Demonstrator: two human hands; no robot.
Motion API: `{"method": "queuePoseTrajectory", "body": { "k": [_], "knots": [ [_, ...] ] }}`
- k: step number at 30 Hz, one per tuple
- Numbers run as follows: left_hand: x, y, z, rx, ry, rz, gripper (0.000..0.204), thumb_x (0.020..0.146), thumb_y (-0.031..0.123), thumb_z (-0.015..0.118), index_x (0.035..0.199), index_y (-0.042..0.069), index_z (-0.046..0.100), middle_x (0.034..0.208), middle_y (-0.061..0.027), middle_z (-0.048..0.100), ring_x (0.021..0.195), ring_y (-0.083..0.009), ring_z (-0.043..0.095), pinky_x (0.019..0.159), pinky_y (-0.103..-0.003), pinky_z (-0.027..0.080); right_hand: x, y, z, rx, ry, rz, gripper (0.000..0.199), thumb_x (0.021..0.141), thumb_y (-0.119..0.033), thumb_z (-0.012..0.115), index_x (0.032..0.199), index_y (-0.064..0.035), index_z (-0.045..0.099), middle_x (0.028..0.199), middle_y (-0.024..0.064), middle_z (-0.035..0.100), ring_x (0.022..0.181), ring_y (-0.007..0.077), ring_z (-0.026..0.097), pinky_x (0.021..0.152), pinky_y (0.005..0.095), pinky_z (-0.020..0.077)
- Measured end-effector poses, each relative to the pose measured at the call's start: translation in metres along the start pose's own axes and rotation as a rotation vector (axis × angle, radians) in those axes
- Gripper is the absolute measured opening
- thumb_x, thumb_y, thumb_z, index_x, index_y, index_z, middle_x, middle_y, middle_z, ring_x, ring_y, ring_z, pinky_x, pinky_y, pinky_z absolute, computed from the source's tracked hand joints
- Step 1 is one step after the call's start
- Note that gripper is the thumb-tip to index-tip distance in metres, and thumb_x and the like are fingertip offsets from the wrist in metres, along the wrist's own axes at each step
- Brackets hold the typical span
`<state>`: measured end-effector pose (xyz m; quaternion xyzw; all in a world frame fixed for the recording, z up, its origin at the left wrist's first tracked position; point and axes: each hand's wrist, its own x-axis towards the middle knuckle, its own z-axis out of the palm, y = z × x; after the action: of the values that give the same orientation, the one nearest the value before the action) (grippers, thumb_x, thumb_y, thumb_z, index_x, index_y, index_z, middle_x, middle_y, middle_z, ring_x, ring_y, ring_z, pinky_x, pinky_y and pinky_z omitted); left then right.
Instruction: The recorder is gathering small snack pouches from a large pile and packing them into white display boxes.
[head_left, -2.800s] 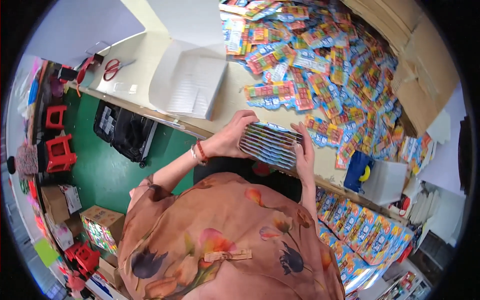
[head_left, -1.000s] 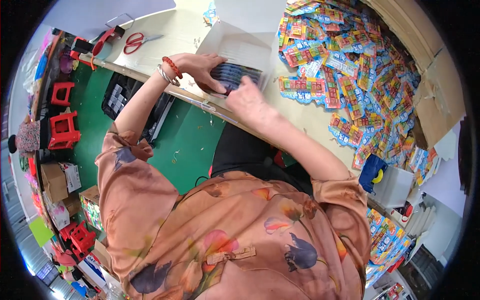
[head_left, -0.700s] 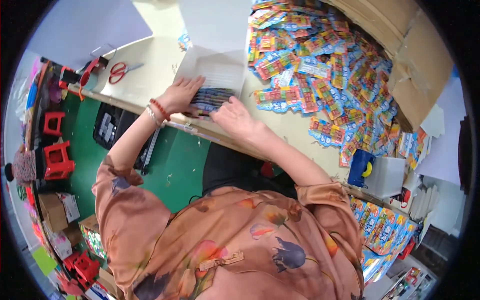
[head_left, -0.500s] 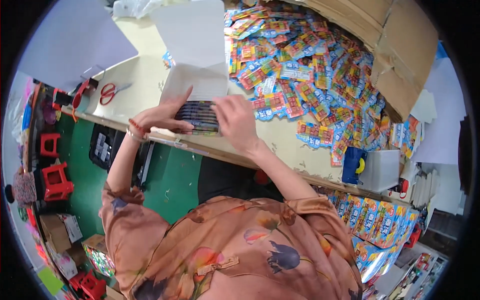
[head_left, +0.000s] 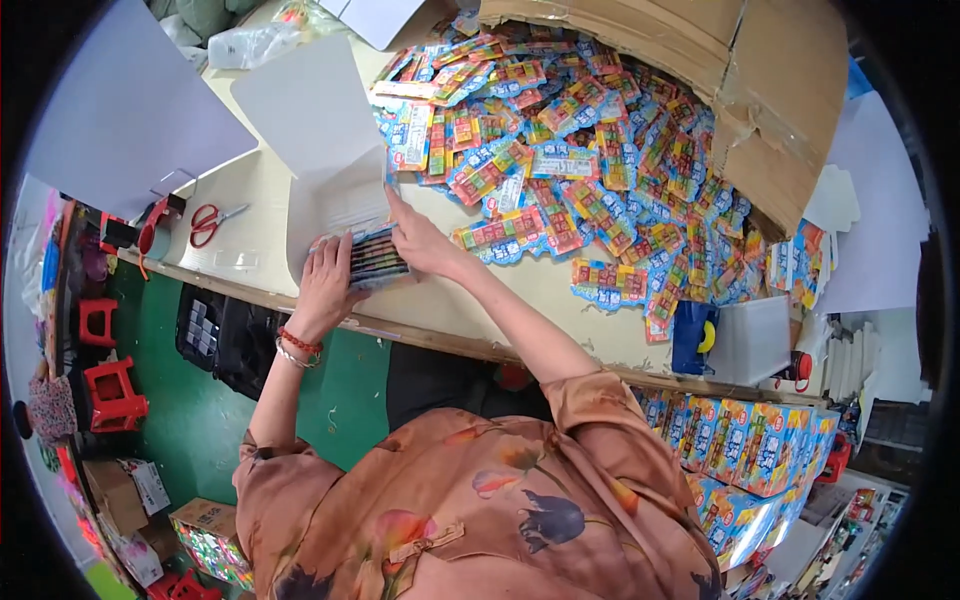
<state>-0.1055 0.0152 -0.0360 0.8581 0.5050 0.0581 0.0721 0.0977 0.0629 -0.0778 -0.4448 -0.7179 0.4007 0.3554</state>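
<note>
Striped in many colours along its edges, the stack of flat packets [head_left: 378,257] lies on the pale counter [head_left: 520,300] near its front edge, squared into a neat block. The left hand [head_left: 325,283] presses flat against the stack's left end, fingers spread and touching it. The right hand [head_left: 420,240] rests on the stack's right side, one finger stretched away from the person along the edge of the white folded sheet [head_left: 330,150] that stands just behind the stack. Both hands steady the stack rather than lift it; neither is clenched. A red and silver bracelet [head_left: 296,345] circles the left wrist.

Left of the stack, red-handled scissors [head_left: 210,222] lie on the counter. To the right of the stack and beyond it, a wide heap of loose colourful packets [head_left: 600,170] covers the counter. A torn cardboard box [head_left: 720,70] overhangs the far side of that heap.
</note>
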Motion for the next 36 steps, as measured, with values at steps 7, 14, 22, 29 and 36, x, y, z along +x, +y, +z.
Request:
{"method": "queuePoseTrajectory", "body": {
  "k": [7, 14, 22, 29, 36],
  "knots": [
    [0.013, -0.008, -0.02, 0.035, -0.213, -0.085, 0.127, 0.053, 0.067, 0.075, 0.151, 0.016, 0.012, 0.135, -0.0232, 0.04, 0.129, -0.0425, 0.035, 0.108, -0.058, 0.019, -0.031, 0.005, -0.031, 0.279, 0.012, 0.16, 0.061, 0.097, -0.036, 0.048, 0.147, -0.0079, 0.026, 0.139, 0.0162, 0.045, 0.125, 0.0249, 0.047, 0.103, 0.0344, 0.0366],
    [0.066, 0.073, -0.059, -0.752, 0.285, 0.005, 0.069, 0.082, 0.029, 0.07, 0.139, 0.006, 0.04, 0.132, -0.0166, 0.05, 0.122, -0.0299, 0.049, 0.103, -0.042, 0.036, -0.032, 0.068, -0.128, 0.283, 0.596, 0.221, 0.038, 0.089, -0.011, 0.06, 0.124, 0.0004, 0.052, 0.105, 0.0077, 0.063, 0.09, 0.0141, 0.06, 0.08, 0.0281, 0.0495],
    [0.274, 0.14, 0.035, -0.854, 0.787, 0.032, 0.035, 0.083, 0.01, 0.064, 0.115, 0.001, 0.056, 0.114, -0.0193, 0.057, 0.107, -0.0361, 0.054, 0.089, -0.041, 0.046, 0.041, 0.101, -0.194, 0.14, 0.736, 0.239, 0.039, 0.089, -0.018, 0.063, 0.122, 0.0007, 0.052, 0.104, 0.0118, 0.065, 0.091, 0.0179, 0.062, 0.08, 0.0306, 0.0484],
    [0.407, 0.021, 0.056, -0.42, 0.482, -0.608, 0.045, 0.085, 0.038, 0.056, 0.108, 0.0, 0.059, 0.108, -0.0237, 0.061, 0.102, -0.0396, 0.058, 0.085, -0.05, 0.048, 0.03, 0.139, -0.225, 0.337, 0.47, 0.362, 0.038, 0.092, -0.012, 0.06, 0.126, 0.003, 0.051, 0.109, 0.0099, 0.063, 0.1, 0.0173, 0.062, 0.09, 0.0307, 0.0503],
    [0.437, -0.011, 0.095, -0.46, 0.398, -0.543, 0.079, 0.086, 0.064, 0.043, 0.146, 0.014, 0.027, 0.153, -0.0078, 0.025, 0.142, -0.0395, 0.013, 0.103, -0.073, 0.0, 0.066, 0.117, -0.208, 0.772, 0.641, 0.328, 0.086, 0.085, -0.02, 0.071, 0.145, 0.003, 0.013, 0.135, 0.0228, 0.042, 0.116, 0.0254, 0.053, 0.101, 0.0367, 0.0423]
  ]
}}
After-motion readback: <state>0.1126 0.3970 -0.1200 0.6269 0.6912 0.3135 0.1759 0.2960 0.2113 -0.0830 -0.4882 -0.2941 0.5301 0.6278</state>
